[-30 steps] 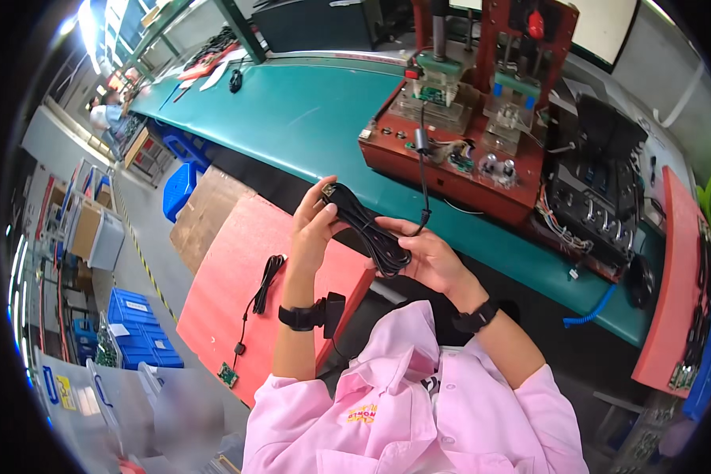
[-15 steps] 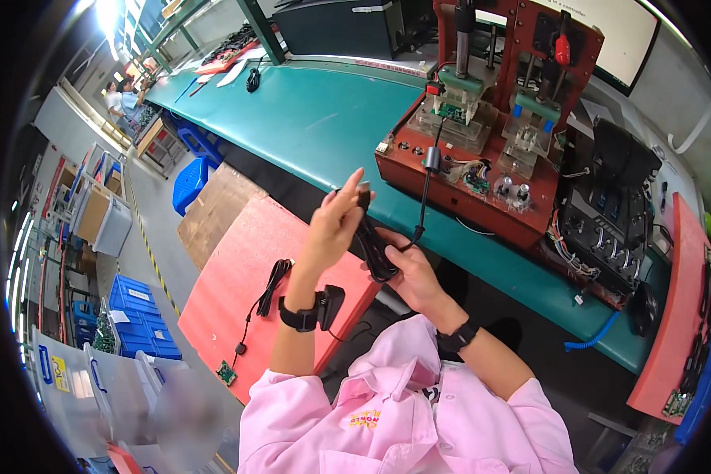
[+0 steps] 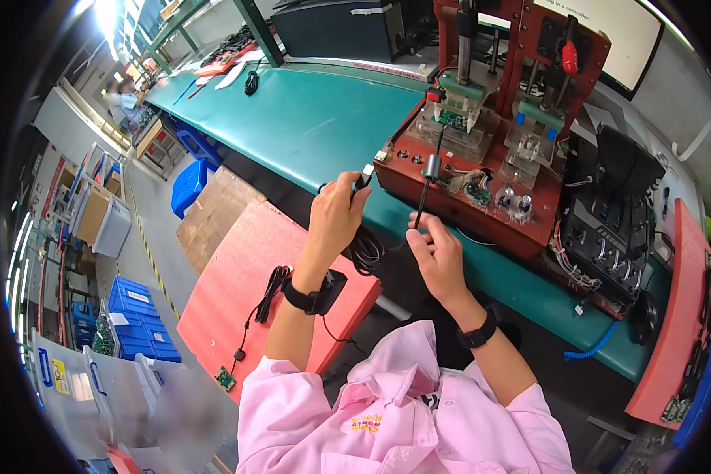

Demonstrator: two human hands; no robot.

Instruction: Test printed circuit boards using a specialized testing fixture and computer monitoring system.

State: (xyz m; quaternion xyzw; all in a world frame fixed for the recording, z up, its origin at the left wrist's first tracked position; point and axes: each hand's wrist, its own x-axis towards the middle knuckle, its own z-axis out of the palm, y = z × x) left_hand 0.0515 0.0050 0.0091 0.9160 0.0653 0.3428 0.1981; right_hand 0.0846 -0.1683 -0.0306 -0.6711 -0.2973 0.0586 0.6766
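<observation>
My left hand (image 3: pixel 333 215) is closed around a black USB cable, its metal-tipped plug (image 3: pixel 366 173) sticking up past the fingers. Below that hand hangs the cable's coiled bundle (image 3: pixel 365 251). Farther right, my right hand (image 3: pixel 441 259) has its fingertips curled about the same cable where it runs up to a dark ferrite cylinder (image 3: pixel 432 167). From there the cable reaches a green circuit board (image 3: pixel 453 120) seated in the clear fixture of a red test machine (image 3: pixel 470 207).
On a pink foam sheet (image 3: pixel 237 272) at the left lie another coiled cable (image 3: pixel 272 288) and a small green board (image 3: pixel 225 379). A black control unit (image 3: pixel 604 229) and mouse (image 3: pixel 645 306) sit right of the machine. Blue stool (image 3: pixel 189 188) far left; second foam sheet (image 3: pixel 667 316) far right.
My right hand has left the coiled bundle and moved right and up to the cable below the ferrite. My left hand has curled round the plug end, with the bundle now hanging beneath it.
</observation>
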